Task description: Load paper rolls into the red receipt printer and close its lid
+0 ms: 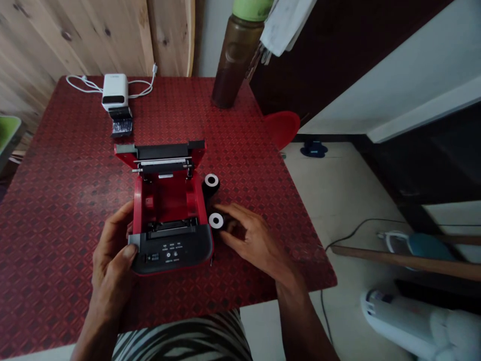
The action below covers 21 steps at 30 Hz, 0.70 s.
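Red diamond-patterned tabletop (56,200) spreads beneath me, and near its front edge sits a red-and-black plastic label printer (169,248), its black-topped lid raised and its red paper compartment (169,200) holding no roll. My left hand (110,245) grips the printer's left side, thumb on the black front corner. My half-open right hand (251,238) curls at a black roll with a white core (216,220), and a second black roll (211,184) stands just behind it, both outside the printer.
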Each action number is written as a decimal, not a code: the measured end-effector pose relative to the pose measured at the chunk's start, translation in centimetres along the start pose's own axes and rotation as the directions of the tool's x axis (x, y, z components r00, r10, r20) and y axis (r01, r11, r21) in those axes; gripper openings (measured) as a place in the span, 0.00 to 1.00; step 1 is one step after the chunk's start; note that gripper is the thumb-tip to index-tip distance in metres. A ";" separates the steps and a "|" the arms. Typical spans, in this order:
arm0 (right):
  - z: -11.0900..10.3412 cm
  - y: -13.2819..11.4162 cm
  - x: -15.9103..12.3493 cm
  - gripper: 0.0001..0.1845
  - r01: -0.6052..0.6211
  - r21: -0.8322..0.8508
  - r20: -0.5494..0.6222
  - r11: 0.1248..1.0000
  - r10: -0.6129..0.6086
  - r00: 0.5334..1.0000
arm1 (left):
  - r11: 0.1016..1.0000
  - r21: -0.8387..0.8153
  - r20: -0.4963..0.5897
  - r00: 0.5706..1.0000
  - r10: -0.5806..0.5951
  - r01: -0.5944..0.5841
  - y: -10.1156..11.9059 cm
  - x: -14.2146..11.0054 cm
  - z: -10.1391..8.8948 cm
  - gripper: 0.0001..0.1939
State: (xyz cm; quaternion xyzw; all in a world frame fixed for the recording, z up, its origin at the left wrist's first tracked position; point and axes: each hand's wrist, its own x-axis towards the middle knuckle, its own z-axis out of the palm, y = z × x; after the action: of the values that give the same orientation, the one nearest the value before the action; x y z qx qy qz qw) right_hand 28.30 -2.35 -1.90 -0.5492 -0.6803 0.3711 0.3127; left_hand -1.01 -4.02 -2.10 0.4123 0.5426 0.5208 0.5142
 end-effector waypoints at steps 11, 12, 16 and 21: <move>-3.2 2.1 5.3 0.19 -0.021 -0.053 -0.163 0.998 0.012 0.987 | 0.999 -0.016 -0.039 0.999 -0.033 0.032 0.5 0.1 0.5 0.33; -2.5 2.4 6.4 0.22 0.011 -0.025 -0.154 1.000 -0.015 0.988 | 0.999 -0.011 -0.044 0.999 -0.032 0.032 0.5 0.2 0.6 0.32; -0.2 3.2 9.0 0.18 0.092 0.028 -0.133 0.995 -0.087 0.987 | 1.000 0.001 -0.043 0.999 0.007 -0.006 0.7 0.1 0.7 0.31; -0.3 3.6 9.2 0.13 0.079 0.068 -0.208 0.995 -0.064 0.976 | 0.999 -0.037 0.004 1.000 0.012 -0.011 0.2 -0.2 0.3 0.30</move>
State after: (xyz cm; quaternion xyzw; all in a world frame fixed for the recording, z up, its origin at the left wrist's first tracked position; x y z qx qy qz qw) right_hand 28.57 7.14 -4.58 -0.5475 -0.6492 0.3264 0.4151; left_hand -0.70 -4.11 -1.86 0.4069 0.5292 0.5329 0.5200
